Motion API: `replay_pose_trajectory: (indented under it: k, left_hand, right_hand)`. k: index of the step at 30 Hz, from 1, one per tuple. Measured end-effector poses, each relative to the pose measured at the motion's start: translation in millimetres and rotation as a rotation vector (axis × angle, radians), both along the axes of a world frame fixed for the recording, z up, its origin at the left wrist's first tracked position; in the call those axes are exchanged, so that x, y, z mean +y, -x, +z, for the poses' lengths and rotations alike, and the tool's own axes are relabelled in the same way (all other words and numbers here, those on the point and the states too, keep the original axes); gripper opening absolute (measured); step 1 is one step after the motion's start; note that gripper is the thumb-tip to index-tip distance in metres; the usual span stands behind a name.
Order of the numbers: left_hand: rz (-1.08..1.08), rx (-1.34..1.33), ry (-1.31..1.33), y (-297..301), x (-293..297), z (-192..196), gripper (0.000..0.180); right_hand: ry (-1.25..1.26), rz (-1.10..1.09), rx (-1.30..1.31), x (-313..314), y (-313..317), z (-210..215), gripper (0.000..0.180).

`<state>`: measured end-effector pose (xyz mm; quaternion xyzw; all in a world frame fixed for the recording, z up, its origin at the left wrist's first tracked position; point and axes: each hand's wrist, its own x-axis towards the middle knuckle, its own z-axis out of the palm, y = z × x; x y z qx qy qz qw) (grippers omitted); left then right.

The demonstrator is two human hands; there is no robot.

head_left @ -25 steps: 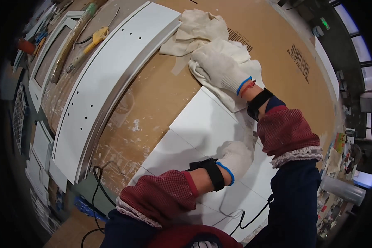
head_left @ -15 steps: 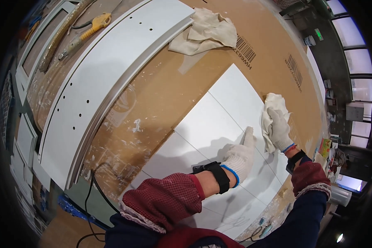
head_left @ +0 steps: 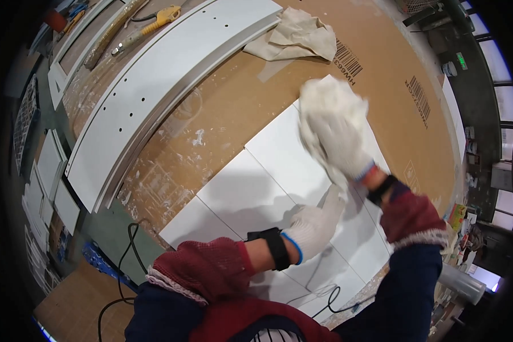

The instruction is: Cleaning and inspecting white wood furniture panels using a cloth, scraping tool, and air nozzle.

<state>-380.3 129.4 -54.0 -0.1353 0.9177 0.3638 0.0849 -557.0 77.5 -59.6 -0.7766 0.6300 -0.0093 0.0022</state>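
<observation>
While the R hand [head_left: 337,139], in a white knit glove, lies over a cream cloth [head_left: 330,97] at the panel's far end, it's motion-blurred; palm's on the cloth, but can't tell how tightly fingers grip, if at all. L hand [head_left: 315,227], same glove w/ blue cuff, sits on the panel just nearer, approx. mid-width; at least one finger's stretched toward the far side, the others unclear, so can't tell how far open; nothing seen in it. White panel [head_left: 268,162] w/ thin dark lines lies flat on brown cardboard [head_left: 222,131], under both hands. 2nd cloth [head_left: 302,37] is crumpled on the cardboard, far side, touching/v. near the end of a long white board [head_left: 165,68] w/ drilled holes, L of the panel. Beyond that, far L: yellow-handled tool [head_left: 164,17]. Black cable [head_left: 132,233] hangs near L.
</observation>
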Motion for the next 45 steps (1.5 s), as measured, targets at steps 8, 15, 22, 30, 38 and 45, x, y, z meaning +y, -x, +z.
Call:
replay_pose_trajectory:
  k: [8,15,22,30,38,45]
  left_hand:
    - [-0.296,-0.079,0.267,-55.8,36.0,-4.7,0.070]
    - [-0.027,-0.171,-0.310,-54.4,38.3,-8.2,0.064]
    - [0.087,-0.031,-0.259,-117.4,40.4,-15.2,0.057]
    - [0.144,0.257,-0.011,-179.1,56.4,-21.2,0.050]
    - [0.202,0.276,0.133,-194.1,63.1,-20.1,0.046]
    - [0.240,0.322,0.099,-241.3,62.5,-21.2,0.038]
  right_hand:
    - [-0.094,-0.096,-0.150,145.7,2.0,-2.0,0.031]
    - [-0.040,-0.054,-0.186,-58.4,-54.9,-10.2,0.036]
    - [-0.067,0.278,-0.132,51.5,-67.2,-5.2,0.033]
    - [-0.057,0.050,-0.242,21.5,-114.7,-8.1,0.033]
    - [0.077,0.057,-0.229,4.2,-129.6,-23.7,0.037]
    - [-0.205,0.093,-0.211,204.8,-124.3,3.7,0.030]
